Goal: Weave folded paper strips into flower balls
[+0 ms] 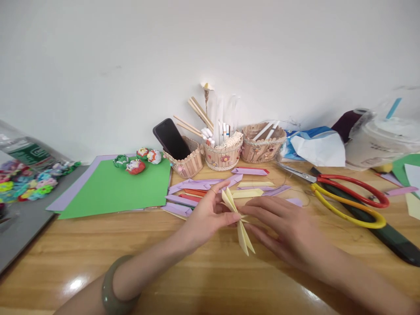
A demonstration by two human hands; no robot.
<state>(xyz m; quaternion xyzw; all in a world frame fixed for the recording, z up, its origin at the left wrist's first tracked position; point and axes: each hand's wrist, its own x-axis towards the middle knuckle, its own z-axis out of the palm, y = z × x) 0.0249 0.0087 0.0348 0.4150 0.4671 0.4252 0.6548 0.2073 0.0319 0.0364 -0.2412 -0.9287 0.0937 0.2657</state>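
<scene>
A folded pale yellow paper piece (pixel 243 238), pinched at its middle with pointed flaps fanning up and down, is held above the table. My left hand (pixel 210 212) has thumb and fingers closed on its centre. From the right, my right hand (pixel 285 225) meets the same piece, thumb below and fingers above, gripping close to the middle; its fingertips are partly hidden behind the paper. Just beyond both hands lie folded purple paper strips (pixel 182 200), with yellow strips (pixel 247 193) and a few red ones among them.
Red-and-yellow-handled scissors (pixel 348 183) lie at right over a dark green-black tool (pixel 390 243). Along the wall stand decorated wooden baskets (pixel 223 157), a phone (pixel 172 139), a tissue pack (pixel 315 144) and a plastic cup (pixel 377 144). Green paper (pixel 121 192) bears small paper flowers (pixel 135 166).
</scene>
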